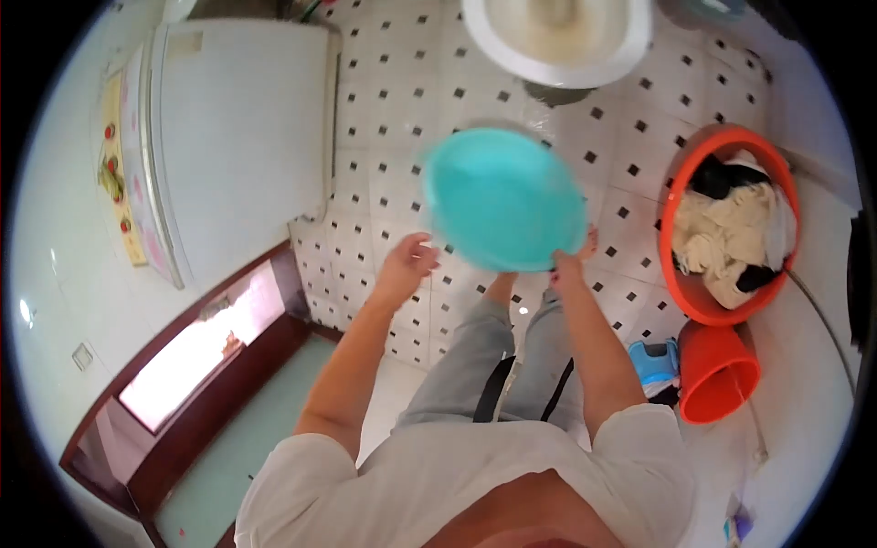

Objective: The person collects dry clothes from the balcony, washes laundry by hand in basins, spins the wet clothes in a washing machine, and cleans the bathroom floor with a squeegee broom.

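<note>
A round turquoise plastic basin (pixel 505 201), slightly blurred, is held in front of my legs above the tiled floor. My right hand (pixel 568 267) grips its near right rim. Off the basin's left side, my left hand (pixel 410 268) is apart from it, fingers loosely spread and holding nothing. What I see of the basin's surface has nothing on it.
An orange-red tub (pixel 671 265) of cream and black clothes stands at right, with a red bucket (pixel 722 385) and a blue stool (pixel 652 363) beside it. Ahead is a white basin (pixel 512 62); at left, a white refrigerator (pixel 242 119) and a doorway.
</note>
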